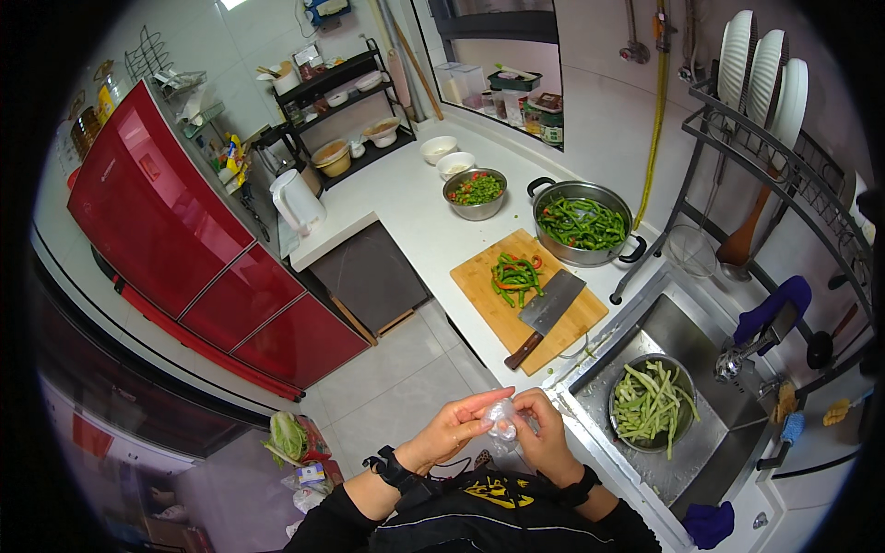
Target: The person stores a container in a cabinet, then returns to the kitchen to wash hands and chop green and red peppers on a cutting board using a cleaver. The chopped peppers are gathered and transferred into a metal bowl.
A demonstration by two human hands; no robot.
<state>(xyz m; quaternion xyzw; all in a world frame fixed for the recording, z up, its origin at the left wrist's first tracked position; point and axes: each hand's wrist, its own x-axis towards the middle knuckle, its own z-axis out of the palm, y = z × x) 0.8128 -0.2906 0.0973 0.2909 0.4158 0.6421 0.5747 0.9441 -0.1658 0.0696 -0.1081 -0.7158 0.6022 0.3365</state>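
Observation:
A crumpled piece of clear plastic, perhaps a bag or thin glove, is pinched between my two hands in front of my body. My left hand grips its left side with the fingers stretched forward. On the other side my right hand holds it with bent fingers. Beyond them lies a bamboo cutting board bearing green and red peppers. A cleaver with a wooden handle rests on the board, beside the peppers.
Behind the board stand a two-handled steel pot of green peppers and a steel bowl of chopped peppers. At right, the sink holds a bowl of green beans. A dish rack rises above it. A red refrigerator stands left.

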